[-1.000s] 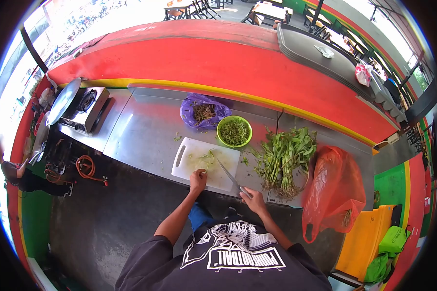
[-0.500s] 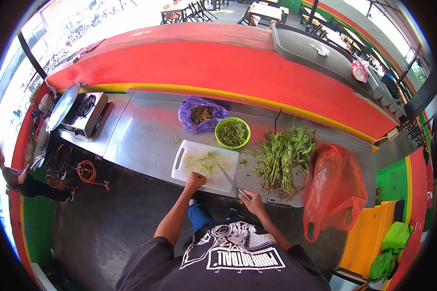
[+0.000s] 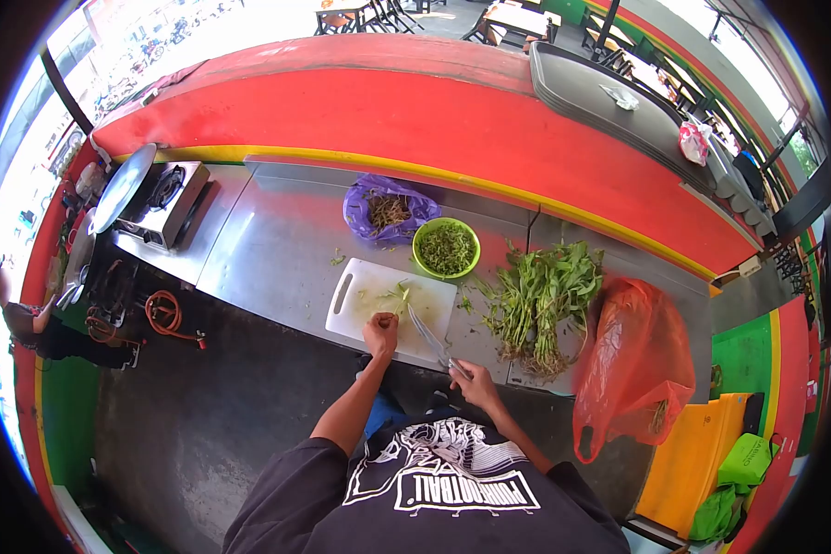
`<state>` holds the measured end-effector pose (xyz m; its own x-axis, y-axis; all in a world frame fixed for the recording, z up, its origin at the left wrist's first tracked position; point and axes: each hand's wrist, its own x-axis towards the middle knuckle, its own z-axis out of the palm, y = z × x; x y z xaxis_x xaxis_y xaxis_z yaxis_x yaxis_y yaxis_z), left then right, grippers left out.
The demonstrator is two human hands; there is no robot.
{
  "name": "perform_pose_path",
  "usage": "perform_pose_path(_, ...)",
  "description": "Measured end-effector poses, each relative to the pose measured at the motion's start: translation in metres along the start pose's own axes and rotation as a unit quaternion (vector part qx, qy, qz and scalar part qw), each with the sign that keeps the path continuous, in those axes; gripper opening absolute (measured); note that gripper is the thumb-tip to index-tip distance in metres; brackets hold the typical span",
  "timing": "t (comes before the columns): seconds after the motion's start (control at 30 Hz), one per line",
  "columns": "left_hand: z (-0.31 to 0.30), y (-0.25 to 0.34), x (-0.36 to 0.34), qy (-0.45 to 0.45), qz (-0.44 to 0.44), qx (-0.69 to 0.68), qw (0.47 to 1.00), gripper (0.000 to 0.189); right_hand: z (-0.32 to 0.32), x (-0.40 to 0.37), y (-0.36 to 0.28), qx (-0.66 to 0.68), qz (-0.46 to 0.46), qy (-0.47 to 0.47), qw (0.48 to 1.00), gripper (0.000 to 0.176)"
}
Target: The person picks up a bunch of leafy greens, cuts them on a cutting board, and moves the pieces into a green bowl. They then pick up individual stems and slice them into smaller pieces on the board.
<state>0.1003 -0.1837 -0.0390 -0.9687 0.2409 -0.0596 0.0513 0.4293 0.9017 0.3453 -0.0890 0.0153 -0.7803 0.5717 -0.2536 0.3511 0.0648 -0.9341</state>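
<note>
My left hand is closed on a few green stems over the white cutting board. In my right hand is a knife, gripped by its handle at the board's right edge, its blade slanting up and left across the board beside the stems. Behind the board stands a green bowl full of chopped greens. A purple plastic bag with brown roots or stalks lies to its left. To the right is a large bunch of leafy greens with roots toward me.
A red plastic bag hangs over the counter's right front edge. On the left end sits a portable gas stove beside a large round metal lid or pan. A red wall runs behind the counter. Another person stands at far left.
My left hand has moved up and slightly right on the board, with the stems in it. The knife blade stays close by, and the view has shifted slightly.
</note>
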Motion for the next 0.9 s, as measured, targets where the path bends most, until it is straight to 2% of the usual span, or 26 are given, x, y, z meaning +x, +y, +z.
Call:
perform_pose_path(0.07,-0.001,0.001,-0.004,0.001,0.011,0.001,1.000,0.018,0.000,-0.001,-0.003,0.055,0.098,-0.046,0.993,0.037)
perform_pose_path(0.3,0.002,-0.001,-0.010,-0.003,0.047,0.014,0.999,0.018,0.002,0.001,-0.011,0.154,0.153,-0.079,0.973,0.037)
perform_pose_path(0.37,0.000,0.003,-0.012,-0.006,0.043,0.018,0.999,0.018,0.001,0.003,-0.012,0.212,0.193,-0.093,0.954,0.034)
perform_pose_path(0.9,0.002,-0.003,-0.010,-0.020,0.057,0.015,0.998,0.015,-0.003,0.007,-0.013,0.277,0.240,-0.123,0.922,0.036)
